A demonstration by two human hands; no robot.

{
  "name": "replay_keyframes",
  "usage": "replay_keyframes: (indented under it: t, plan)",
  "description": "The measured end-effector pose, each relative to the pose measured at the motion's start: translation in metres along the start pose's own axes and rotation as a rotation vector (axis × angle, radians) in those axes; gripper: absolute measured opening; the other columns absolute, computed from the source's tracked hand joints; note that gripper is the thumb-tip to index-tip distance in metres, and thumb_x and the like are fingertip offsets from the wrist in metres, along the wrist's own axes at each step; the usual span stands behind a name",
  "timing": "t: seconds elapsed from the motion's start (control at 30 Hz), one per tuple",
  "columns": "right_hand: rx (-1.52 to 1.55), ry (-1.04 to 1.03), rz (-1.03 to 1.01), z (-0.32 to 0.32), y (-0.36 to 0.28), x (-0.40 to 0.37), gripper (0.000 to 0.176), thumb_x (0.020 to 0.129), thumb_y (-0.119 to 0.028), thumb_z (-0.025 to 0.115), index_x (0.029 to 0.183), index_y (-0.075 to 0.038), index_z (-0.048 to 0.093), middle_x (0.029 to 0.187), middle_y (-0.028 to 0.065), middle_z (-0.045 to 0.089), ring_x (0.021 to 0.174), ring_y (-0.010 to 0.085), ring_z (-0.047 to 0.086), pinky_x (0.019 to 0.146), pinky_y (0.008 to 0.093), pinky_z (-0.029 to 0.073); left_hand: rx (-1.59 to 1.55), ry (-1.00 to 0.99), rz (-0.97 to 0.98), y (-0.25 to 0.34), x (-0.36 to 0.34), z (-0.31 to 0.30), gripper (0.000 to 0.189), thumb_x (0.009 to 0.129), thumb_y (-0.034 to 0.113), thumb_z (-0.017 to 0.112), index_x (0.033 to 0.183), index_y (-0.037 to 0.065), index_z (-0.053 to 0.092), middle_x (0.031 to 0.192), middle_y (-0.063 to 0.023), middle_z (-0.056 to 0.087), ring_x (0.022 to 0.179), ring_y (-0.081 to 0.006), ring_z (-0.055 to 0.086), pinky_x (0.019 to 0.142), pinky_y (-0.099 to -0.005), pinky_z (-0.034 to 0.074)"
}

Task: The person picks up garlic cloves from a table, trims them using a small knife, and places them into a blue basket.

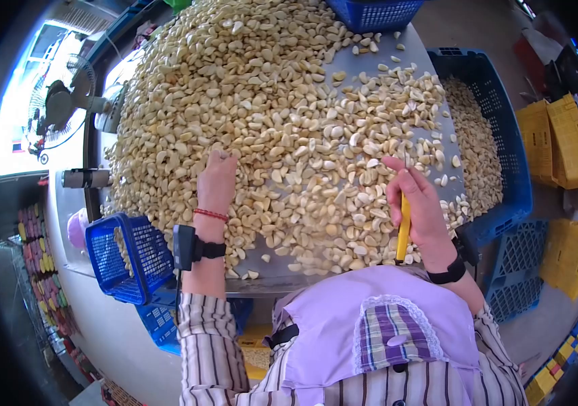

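Observation:
A wide heap of pale, peeled garlic cloves (pixel 282 122) covers most of the metal table (pixel 423 54) in front of me. My left hand (pixel 217 181) reaches into the left middle of the heap, its fingers curled down against the cloves. Whatever those fingers hold, if anything, is hidden. In my right hand (pixel 416 201) is a yellow-handled knife (pixel 404 233), gripped over the right side of the heap. Its handle points down toward my apron and its thin blade upward. Cloves lie more thinly spread around this hand, and some at the near edge look blurred.
A large blue crate (pixel 515 145) of cloves stands against the table's right side. Blue baskets sit at the far edge (pixel 380 15) and near left (pixel 141 260). Yellow crates (pixel 559 142) are farther right. A fan (pixel 62 105) stands at the left.

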State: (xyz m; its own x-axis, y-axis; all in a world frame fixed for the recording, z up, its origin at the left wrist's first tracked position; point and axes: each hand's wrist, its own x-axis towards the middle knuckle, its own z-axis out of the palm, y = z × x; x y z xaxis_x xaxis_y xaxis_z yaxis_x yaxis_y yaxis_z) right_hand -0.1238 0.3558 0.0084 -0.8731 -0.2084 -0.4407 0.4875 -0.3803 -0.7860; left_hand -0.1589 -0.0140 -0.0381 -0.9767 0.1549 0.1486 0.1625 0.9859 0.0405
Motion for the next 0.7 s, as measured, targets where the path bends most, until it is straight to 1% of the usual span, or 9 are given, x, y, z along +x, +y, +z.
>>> replay_keyframes:
  t: [0.17,0.23,0.3,0.37,0.4,0.43,0.57,0.63,0.7]
  plan:
    - [-0.009,0.036,-0.009,-0.007,-0.005,-0.003,0.041,0.095,-0.033,0.054,0.124,-0.005,0.054,0.071,-0.0002,0.055,0.048,0.0038,0.046,0.042,0.0171,0.038,0.119,-0.16,-0.045,0.007,0.002,-0.002,0.016,0.08,0.001,0.053,0.095,0.007,0.057,0.091,-0.0125,0.054,0.071,-0.0317,0.063,0.055,-0.0397,0.052]
    - [-0.024,0.08,0.002,-0.01,-0.002,-0.005,0.041,0.095,-0.033,0.054,0.124,-0.005,0.054,0.07,-0.0006,0.055,0.049,0.0035,0.046,0.043,0.017,0.038,0.097,-0.216,-0.121,0.009,0.003,-0.002,0.007,0.086,0.012,0.055,0.09,0.007,0.056,0.093,-0.0151,0.055,0.073,-0.0374,0.061,0.058,-0.0455,0.05]
    - [-0.024,0.087,0.011,-0.01,0.001,-0.006,0.041,0.095,-0.034,0.054,0.125,-0.006,0.054,0.071,-0.0011,0.055,0.049,0.0033,0.045,0.043,0.017,0.038,0.085,-0.174,-0.061,0.004,-0.002,-0.001,0.012,0.086,0.01,0.055,0.097,0.006,0.058,0.083,-0.0132,0.056,0.067,-0.0322,0.061,0.055,-0.0421,0.049]
    - [-0.106,0.058,0.005,-0.009,0.006,-0.007,0.04,0.095,-0.032,0.054,0.127,-0.008,0.053,0.073,-0.0013,0.054,0.049,0.003,0.045,0.043,0.0167,0.038,-0.572,-0.244,-0.137,0.003,-0.009,-0.004,0.021,0.084,0.006,0.058,0.104,0.002,0.06,0.074,-0.0095,0.058,0.062,-0.02,0.062,0.05,-0.0299,0.047]
    - [-0.126,0.026,0.017,-0.009,0.007,-0.008,0.041,0.095,-0.031,0.054,0.129,-0.009,0.052,0.077,-0.001,0.055,0.053,0.003,0.048,0.044,0.0162,0.039,-0.93,-0.502,-0.643,0.03,-0.003,-0.032,0.022,0.085,0.009,0.059,0.106,0.004,0.063,0.065,-0.002,0.055,0.053,-0.0088,0.052,0.043,-0.0208,0.038]
    - [-0.125,0.033,0.018,-0.005,0.007,-0.01,0.041,0.095,-0.031,0.054,0.129,-0.009,0.052,0.077,-0.001,0.055,0.053,0.003,0.048,0.044,0.0162,0.039,-0.931,-0.508,-0.638,0.045,-0.008,-0.037,0.022,0.085,0.009,0.059,0.106,0.004,0.063,0.065,-0.002,0.055,0.053,-0.0088,0.052,0.043,-0.0208,0.038]
    - [-0.333,-0.071,-0.027,0.016,0.013,-0.016,0.046,0.093,-0.033,0.057,0.132,-0.009,0.05,0.085,0.0003,0.057,0.066,0.0033,0.052,0.05,0.0178,0.044,-1.801,-0.505,-0.85,0.092,-0.03,-0.044,0.016,0.084,0.007,0.058,0.1,0.006,0.06,0.068,0.0019,0.053,0.048,-0.0032,0.041,0.038,-0.0159,0.03]
    - [-0.699,-0.206,-0.383,0.021,0.022,-0.016,0.05,0.091,-0.033,0.059,0.135,-0.011,0.048,0.091,0.0044,0.061,0.064,0.007,0.054,0.052,0.0233,0.045,-1.993,-0.493,-0.884,0.112,-0.038,-0.045,0.014,0.084,0.008,0.059,0.097,0.005,0.058,0.07,0.0014,0.053,0.048,-0.0025,0.04,0.037,-0.0152,0.03]
    - [-0.749,-0.238,-0.231,0.028,0.011,-0.024,0.058,0.088,-0.033,0.062,0.139,-0.013,0.042,0.088,0.0104,0.063,0.061,0.0139,0.057,0.055,0.0293,0.045,-2.176,-0.469,-0.782,0.126,-0.043,-0.045,0.011,0.085,0.003,0.057,0.095,0.006,0.057,0.067,-0.0001,0.055,0.045,-0.0044,0.039,0.037,-0.0163,0.027]
